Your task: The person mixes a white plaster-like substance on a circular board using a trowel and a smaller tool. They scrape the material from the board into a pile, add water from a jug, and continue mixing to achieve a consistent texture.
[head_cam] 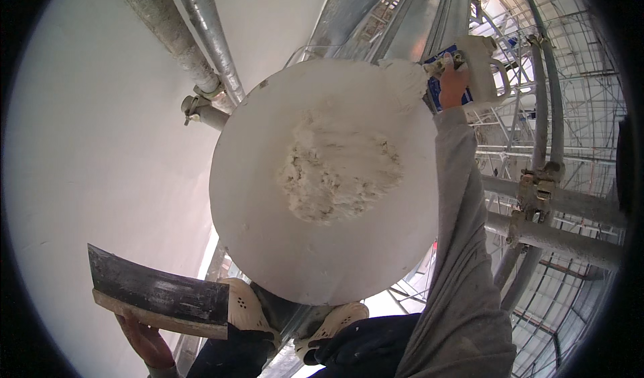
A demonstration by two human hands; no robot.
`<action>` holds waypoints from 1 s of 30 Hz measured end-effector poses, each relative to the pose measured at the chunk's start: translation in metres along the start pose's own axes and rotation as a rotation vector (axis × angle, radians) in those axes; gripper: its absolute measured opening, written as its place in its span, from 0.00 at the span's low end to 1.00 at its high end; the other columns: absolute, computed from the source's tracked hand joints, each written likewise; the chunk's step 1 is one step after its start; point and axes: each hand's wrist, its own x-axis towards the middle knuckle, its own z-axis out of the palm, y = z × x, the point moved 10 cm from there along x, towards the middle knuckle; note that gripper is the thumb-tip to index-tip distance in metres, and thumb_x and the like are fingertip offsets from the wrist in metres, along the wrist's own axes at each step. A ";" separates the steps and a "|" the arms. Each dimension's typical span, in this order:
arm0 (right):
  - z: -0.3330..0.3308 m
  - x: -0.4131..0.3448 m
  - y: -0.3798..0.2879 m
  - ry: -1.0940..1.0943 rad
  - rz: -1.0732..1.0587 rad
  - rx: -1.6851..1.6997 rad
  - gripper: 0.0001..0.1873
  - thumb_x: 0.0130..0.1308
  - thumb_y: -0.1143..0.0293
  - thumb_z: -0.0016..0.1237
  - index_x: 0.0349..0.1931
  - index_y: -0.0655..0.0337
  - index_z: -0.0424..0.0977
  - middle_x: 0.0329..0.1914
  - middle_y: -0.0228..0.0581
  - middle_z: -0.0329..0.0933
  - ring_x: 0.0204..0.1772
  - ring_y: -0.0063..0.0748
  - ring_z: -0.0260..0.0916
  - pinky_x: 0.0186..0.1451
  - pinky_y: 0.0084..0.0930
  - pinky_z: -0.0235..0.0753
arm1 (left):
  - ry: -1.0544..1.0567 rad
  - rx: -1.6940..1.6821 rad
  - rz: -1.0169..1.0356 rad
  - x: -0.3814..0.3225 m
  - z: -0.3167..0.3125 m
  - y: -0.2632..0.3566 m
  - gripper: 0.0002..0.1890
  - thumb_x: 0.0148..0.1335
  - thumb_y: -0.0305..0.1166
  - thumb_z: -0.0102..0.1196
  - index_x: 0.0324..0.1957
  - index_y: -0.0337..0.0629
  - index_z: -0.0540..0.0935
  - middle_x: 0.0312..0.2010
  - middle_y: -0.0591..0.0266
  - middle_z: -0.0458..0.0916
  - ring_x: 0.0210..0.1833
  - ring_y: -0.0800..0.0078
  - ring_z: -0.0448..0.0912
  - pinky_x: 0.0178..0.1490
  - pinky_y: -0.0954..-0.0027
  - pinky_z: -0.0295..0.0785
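Note:
My left hand (143, 340) holds a wide plastering blade (158, 292) by its pale wooden back edge, the dark flat blade tilted upward. At the upper right, my right hand (454, 83) grips a blue-and-grey object (435, 88), probably a small scraper, at the rim of a large round white board (322, 267). A lump of rough white plaster (327, 177) lies in the middle of the board, and a smoother smear reaches its upper right rim. A pale plastic jug (480, 71) with a handle stands just beyond my right hand.
Scaffold tubes (176, 36) with a coupler stand at the upper left beside a smooth white wall (100, 151). More tubes and couplers (538, 192) cross at the right, with a deep scaffold structure beyond. Light clogs (246, 307) on my feet rest on metal planks below the board.

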 end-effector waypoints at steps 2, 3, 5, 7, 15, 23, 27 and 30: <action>0.031 -0.016 -0.009 -0.127 0.172 0.298 0.14 0.62 0.64 0.47 0.37 0.69 0.69 0.33 0.42 0.74 0.32 0.30 0.74 0.35 0.26 0.74 | 0.029 0.002 0.011 -0.002 -0.008 0.003 0.32 0.63 0.42 0.44 0.65 0.43 0.51 0.61 0.53 0.58 0.62 0.59 0.60 0.60 0.56 0.62; 0.041 -0.021 -0.017 -0.202 0.269 0.492 0.13 0.62 0.65 0.47 0.37 0.68 0.69 0.32 0.41 0.73 0.32 0.30 0.74 0.35 0.25 0.74 | 0.032 -0.007 0.015 -0.001 -0.008 0.003 0.32 0.63 0.42 0.44 0.65 0.43 0.51 0.61 0.53 0.57 0.63 0.59 0.60 0.60 0.56 0.62; 0.059 -0.023 -0.028 -0.291 0.241 0.573 0.10 0.63 0.66 0.46 0.37 0.65 0.69 0.31 0.38 0.73 0.31 0.28 0.74 0.33 0.24 0.74 | 0.026 -0.006 0.014 -0.001 -0.010 0.003 0.32 0.63 0.41 0.45 0.65 0.42 0.51 0.61 0.53 0.57 0.63 0.59 0.60 0.60 0.56 0.62; 0.073 -0.022 -0.039 -0.352 0.265 0.649 0.09 0.63 0.67 0.46 0.36 0.63 0.69 0.30 0.36 0.72 0.31 0.27 0.73 0.32 0.23 0.74 | 0.020 -0.019 0.015 0.000 -0.009 0.004 0.31 0.63 0.41 0.45 0.65 0.42 0.51 0.61 0.52 0.58 0.62 0.59 0.60 0.60 0.57 0.62; 0.138 -0.051 -0.040 -0.665 0.464 0.679 0.11 0.63 0.65 0.46 0.39 0.63 0.68 0.33 0.35 0.72 0.31 0.27 0.73 0.34 0.23 0.74 | -0.043 -0.018 0.030 -0.004 0.010 0.008 0.30 0.65 0.43 0.42 0.64 0.43 0.54 0.61 0.56 0.60 0.62 0.62 0.61 0.59 0.57 0.62; 0.094 -0.158 -0.128 -0.799 0.420 0.568 0.08 0.64 0.67 0.45 0.39 0.61 0.68 0.32 0.34 0.70 0.34 0.26 0.70 0.39 0.23 0.74 | -0.037 0.003 0.086 -0.009 0.007 0.015 0.32 0.65 0.45 0.43 0.65 0.42 0.52 0.61 0.55 0.58 0.63 0.61 0.59 0.61 0.56 0.60; 0.021 -0.175 -0.181 -0.760 -0.100 0.327 0.08 0.61 0.70 0.47 0.39 0.60 0.69 0.33 0.33 0.72 0.31 0.25 0.70 0.35 0.22 0.71 | -0.038 -0.027 0.096 -0.007 0.017 0.018 0.29 0.65 0.41 0.42 0.64 0.42 0.52 0.60 0.55 0.59 0.61 0.62 0.62 0.59 0.60 0.63; 0.007 -0.135 -0.155 -0.495 0.219 0.553 0.04 0.61 0.70 0.47 0.33 0.59 0.68 0.25 0.31 0.66 0.29 0.24 0.66 0.37 0.25 0.71 | -0.065 -0.027 0.087 -0.004 0.029 0.021 0.29 0.65 0.41 0.42 0.65 0.43 0.52 0.60 0.55 0.59 0.61 0.62 0.62 0.59 0.60 0.64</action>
